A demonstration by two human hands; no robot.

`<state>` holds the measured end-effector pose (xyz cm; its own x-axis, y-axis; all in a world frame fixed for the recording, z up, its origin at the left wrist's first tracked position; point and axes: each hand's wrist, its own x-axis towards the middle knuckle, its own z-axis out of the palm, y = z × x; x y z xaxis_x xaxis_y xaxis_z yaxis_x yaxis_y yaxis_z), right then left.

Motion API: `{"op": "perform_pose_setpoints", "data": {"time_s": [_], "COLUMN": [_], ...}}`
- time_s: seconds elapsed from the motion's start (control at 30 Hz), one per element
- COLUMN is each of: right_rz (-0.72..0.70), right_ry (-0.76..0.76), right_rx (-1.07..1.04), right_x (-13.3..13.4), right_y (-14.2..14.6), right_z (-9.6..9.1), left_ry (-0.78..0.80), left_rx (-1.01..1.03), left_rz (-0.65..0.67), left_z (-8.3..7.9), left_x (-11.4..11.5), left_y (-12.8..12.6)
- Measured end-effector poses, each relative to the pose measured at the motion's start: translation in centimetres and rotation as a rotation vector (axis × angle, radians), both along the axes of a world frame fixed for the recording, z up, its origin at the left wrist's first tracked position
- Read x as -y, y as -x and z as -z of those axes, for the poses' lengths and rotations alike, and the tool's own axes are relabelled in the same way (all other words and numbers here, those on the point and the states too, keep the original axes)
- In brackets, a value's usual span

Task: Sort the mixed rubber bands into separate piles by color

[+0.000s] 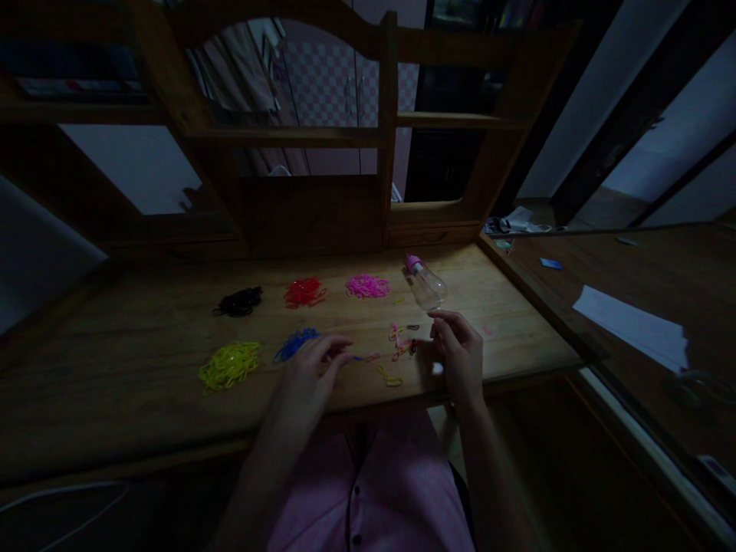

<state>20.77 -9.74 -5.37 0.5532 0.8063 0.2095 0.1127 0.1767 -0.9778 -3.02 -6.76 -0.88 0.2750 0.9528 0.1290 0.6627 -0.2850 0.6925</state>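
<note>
My left hand (313,372) is low over the wooden desk beside a pile of blue loops (296,343), thumb and forefinger drawn close together. A small blue piece (357,359) shows just past its fingertips, and a pinkish loop (373,357) lies to the right of that. My right hand (458,351) has its fingers curled in, near the base of a clear bulb-shaped bottle (430,290) with a pink cap. What either hand holds is too small and dark to make out. Between the hands lie mixed coloured loops (404,349) and a yellow one (391,376).
Piles of black (238,302), red (304,293), pink (367,287) and yellow loops (231,366) lie on the desk (143,322). A wooden shelf frame (388,138) rises behind. White paper (629,326) lies on a surface to the right.
</note>
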Motion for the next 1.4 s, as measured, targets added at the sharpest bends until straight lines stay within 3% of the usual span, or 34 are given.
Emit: {"op": "perform_pose_setpoints", "data": {"time_s": [0.13, 0.3, 0.43, 0.57, 0.67, 0.8, 0.93, 1.13, 1.4], "right_rz": [-0.012, -0.007, 0.003, 0.003, 0.01, 0.015, 0.012, -0.005, -0.007], "right_ry": [0.006, 0.04, 0.038, 0.03, 0.032, 0.047, 0.041, 0.026, 0.022], "right_rx": [0.026, 0.061, 0.054, 0.056, 0.065, 0.059, 0.062, 0.055, 0.08], "right_x": [0.1, 0.1, 0.1, 0.1, 0.1, 0.0, 0.0, 0.0, 0.1], "right_y": [0.0, -0.1, -0.1, -0.1, -0.1, -0.2, -0.1, -0.2, -0.1], "right_z": [-0.1, -0.1, 0.0, 0.0, 0.1, 0.2, 0.1, 0.1, -0.1], "left_ry": [-0.082, -0.179, -0.25, -0.179, -0.154, -0.181, -0.239, -0.268, -0.22], "left_rx": [-0.072, -0.103, -0.049, -0.031, -0.06, -0.173, -0.198, -0.172, -0.151], "left_rz": [-0.235, -0.257, -0.185, 0.07, 0.216, 0.278, 0.361, 0.621, 0.59], "left_z": [1.4, 2.8, 2.4, 2.9, 4.1, 4.7, 3.3, 1.6, 2.1], "left_x": [-1.7, -2.5, -1.2, 0.0, -0.1, -1.2, -2.8, -5.7, -5.1], "left_y": [5.2, 7.1, 4.8, 0.8, -1.7, -3.3, -4.8, -7.0, -6.6]}}
